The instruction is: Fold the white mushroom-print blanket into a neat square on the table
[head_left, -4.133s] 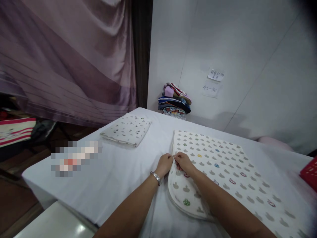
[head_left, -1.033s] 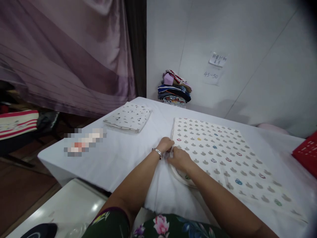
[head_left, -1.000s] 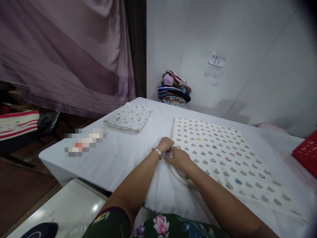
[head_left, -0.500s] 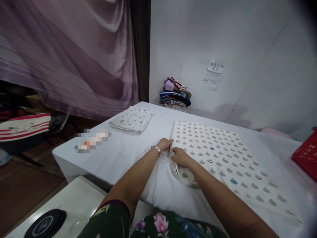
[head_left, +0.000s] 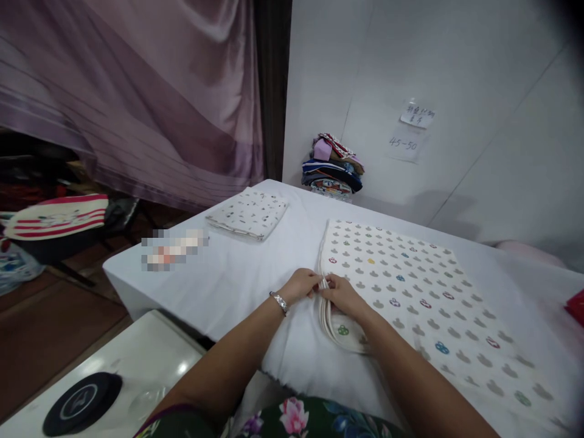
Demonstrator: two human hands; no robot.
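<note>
A cream cloth (head_left: 410, 280) with grey bunny-head prints and a few coloured ones lies folded in layers on the white-covered table (head_left: 219, 292). My left hand (head_left: 302, 285), with a silver bracelet at the wrist, pinches the cloth's left edge. Right beside it my right hand (head_left: 342, 294) grips the same edge from the other side, its fingers closed on the layers. Below the hands the layers curve round at the near left corner. The fingertips of both hands nearly meet, and part of the edge is hidden between them.
Another folded cloth (head_left: 249, 213) with small dark prints lies at the far left of the table. Folded textiles (head_left: 333, 164) are stacked by the wall. A red basket (head_left: 575, 310) shows at the right edge. A white surface (head_left: 137, 371) with a black round object (head_left: 83, 401) stands near left.
My left hand has shifted down along the cloth's edge and meets my right hand there. The view has turned slightly, and the red basket shows less.
</note>
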